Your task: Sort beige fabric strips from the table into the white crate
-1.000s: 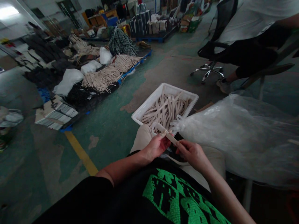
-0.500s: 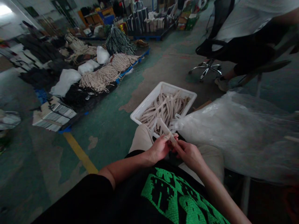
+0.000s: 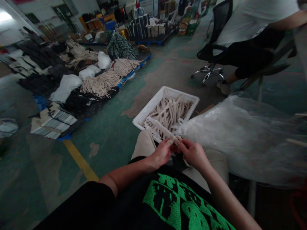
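Close together in front of my lap, both hands pinch one pale beige strap (image 3: pixel 161 128). My left hand (image 3: pixel 163 153) grips it with the thumb on top, and my right hand (image 3: pixel 193 153) holds it just to the right with fingers closed. From my left hand the strap runs up and to the left, its loop hanging over the near rim of a white plastic bin (image 3: pixel 146 112). A tangled heap of similar beige straps (image 3: pixel 171 108) lies in the bin. My fingers partly hide the strap's held end.
A large clear plastic bag (image 3: pixel 230 127) bulges right of the bin. Beyond it a person in a white shirt (image 3: pixel 249 22) sits on a black office chair (image 3: pixel 212 52). Pallets at left carry cord bundles (image 3: pixel 102 81), white sacks (image 3: pixel 66 88) and a strapped stack of sheets (image 3: pixel 54 121).
The strap's free part has swung left and lower, with more of it showing beyond my left hand. My right hand has turned slightly, staying close beside the left. The view has shifted a little.
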A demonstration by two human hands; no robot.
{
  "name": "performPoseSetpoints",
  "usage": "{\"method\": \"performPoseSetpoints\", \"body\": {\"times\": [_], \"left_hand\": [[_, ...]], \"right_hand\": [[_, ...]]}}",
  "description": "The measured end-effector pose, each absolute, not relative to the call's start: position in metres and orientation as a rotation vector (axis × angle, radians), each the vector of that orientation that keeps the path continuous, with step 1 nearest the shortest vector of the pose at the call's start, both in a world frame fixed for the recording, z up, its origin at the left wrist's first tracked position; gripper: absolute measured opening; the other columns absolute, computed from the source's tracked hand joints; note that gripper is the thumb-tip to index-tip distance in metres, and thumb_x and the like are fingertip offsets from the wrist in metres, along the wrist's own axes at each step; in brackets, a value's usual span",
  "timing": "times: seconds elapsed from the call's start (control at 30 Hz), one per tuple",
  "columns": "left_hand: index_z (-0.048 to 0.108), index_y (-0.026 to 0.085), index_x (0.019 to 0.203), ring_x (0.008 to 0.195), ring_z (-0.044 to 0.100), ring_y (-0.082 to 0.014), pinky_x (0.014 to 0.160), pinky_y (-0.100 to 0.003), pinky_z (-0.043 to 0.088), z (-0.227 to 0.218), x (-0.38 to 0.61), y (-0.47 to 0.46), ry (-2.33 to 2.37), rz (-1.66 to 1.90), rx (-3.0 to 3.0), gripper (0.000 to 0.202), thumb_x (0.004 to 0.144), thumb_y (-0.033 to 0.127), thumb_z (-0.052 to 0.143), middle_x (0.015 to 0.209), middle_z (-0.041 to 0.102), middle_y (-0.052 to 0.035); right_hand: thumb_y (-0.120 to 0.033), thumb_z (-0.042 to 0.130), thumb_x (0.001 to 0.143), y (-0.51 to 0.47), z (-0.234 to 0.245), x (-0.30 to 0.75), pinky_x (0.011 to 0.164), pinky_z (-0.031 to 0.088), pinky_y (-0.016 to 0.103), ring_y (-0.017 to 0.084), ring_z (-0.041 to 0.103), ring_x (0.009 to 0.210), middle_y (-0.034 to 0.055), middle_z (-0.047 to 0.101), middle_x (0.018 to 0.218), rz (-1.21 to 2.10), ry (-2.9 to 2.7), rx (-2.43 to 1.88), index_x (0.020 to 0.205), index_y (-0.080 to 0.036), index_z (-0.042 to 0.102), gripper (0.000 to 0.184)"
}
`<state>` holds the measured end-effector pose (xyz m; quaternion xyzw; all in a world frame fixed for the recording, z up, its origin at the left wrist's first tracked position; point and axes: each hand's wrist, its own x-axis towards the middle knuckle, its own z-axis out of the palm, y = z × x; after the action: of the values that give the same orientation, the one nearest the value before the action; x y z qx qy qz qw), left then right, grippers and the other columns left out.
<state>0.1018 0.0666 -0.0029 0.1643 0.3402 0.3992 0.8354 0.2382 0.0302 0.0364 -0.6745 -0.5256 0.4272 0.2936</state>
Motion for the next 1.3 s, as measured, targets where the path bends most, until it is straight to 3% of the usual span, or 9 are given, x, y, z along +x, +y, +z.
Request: {"method": "performPoseSetpoints", "body": {"times": [0.17,0.3,0.63,0.83,1.03,1.3], "left_hand": [[0.072,0.014,0.092,0.075,0.066,-0.0151,0.069,-0.025,0.051,-0.003,0.102,0.062,0.723,0.768,0.227,0.033,0.072,0.037,0.085,0.088,0.073,-0.0068],[0.068,0.014,0.086,0.069,0.066,-0.0123,0.064,-0.022,0.052,-0.004,0.092,0.078,0.898,0.823,0.117,0.025,0.075,0.030,0.084,0.080,0.072,-0.0037],[0.067,0.012,0.079,0.065,0.066,-0.0125,0.062,-0.022,0.052,-0.006,0.075,0.074,0.911,0.913,0.128,0.035,0.059,0.024,0.093,0.074,0.070,-0.0026],[0.067,0.014,0.080,0.067,0.066,-0.0118,0.064,-0.022,0.051,-0.003,0.065,0.091,0.960,1.027,0.090,0.027,0.066,0.022,0.089,0.075,0.071,-0.0016],[0.069,0.013,0.080,0.069,0.066,-0.0130,0.069,-0.024,0.051,-0.002,0.077,0.081,0.887,0.936,0.203,0.029,0.064,0.025,0.090,0.077,0.071,-0.0035],[0.069,0.013,0.082,0.069,0.065,-0.0121,0.067,-0.023,0.050,0.002,0.081,0.082,0.909,0.956,0.208,0.031,0.064,0.026,0.090,0.079,0.071,-0.0033]], "right_hand": [[-0.059,0.052,0.085,0.019,0.023,0.241,0.044,0.043,0.025,0.014,0.054,0.043,0.0022,0.066,0.060,1.202,-1.226,-1.761,0.075,-0.021,0.063,0.041],[-0.058,0.050,0.085,0.009,0.025,0.238,0.044,0.041,0.025,0.013,0.054,0.043,0.0016,0.065,0.060,1.289,-1.225,-1.746,0.076,-0.020,0.062,0.040],[-0.051,0.044,0.089,0.022,0.028,0.221,0.047,0.041,0.025,0.015,0.058,0.045,0.0008,0.065,0.057,1.201,-1.524,-1.820,0.067,-0.022,0.058,0.039],[-0.052,0.047,0.089,0.024,0.032,0.222,0.049,0.043,0.025,0.016,0.064,0.052,0.0017,0.070,0.065,1.324,-1.597,-1.748,0.074,-0.022,0.063,0.037],[-0.048,0.044,0.090,0.027,0.029,0.221,0.049,0.042,0.025,0.016,0.062,0.048,0.0011,0.067,0.058,1.117,-1.558,-1.852,0.066,-0.023,0.059,0.038],[-0.044,0.045,0.091,0.019,0.034,0.223,0.048,0.041,0.024,0.015,0.062,0.048,0.0007,0.067,0.058,1.137,-1.578,-1.823,0.067,-0.022,0.060,0.036]]}}
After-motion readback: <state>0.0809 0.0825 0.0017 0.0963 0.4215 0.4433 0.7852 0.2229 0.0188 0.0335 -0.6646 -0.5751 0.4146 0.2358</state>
